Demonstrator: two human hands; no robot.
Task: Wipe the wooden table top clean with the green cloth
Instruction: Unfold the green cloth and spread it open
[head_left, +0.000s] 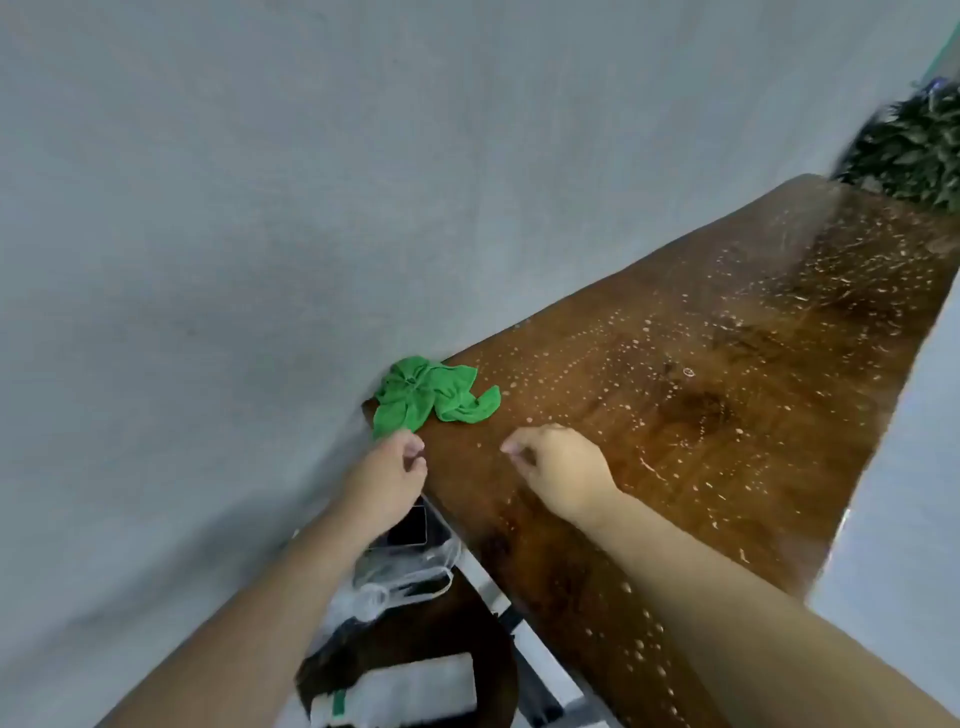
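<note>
Green cloth (430, 397) lies crumpled, twisted into folds, at near-left corner of your wooden desk (701, 395); pale droplets speckle wood. Your left hand (387, 475) touches cloth's lower edge, fingers (413, 449) curled, grip unclear. Your right hand (563, 467) hovers beside, fingers loosely curled, empty.

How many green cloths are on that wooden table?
1. The green cloth lies crumpled at the table's near-left corner, just beyond the left hand. No other shows, though the table runs out of view.
</note>
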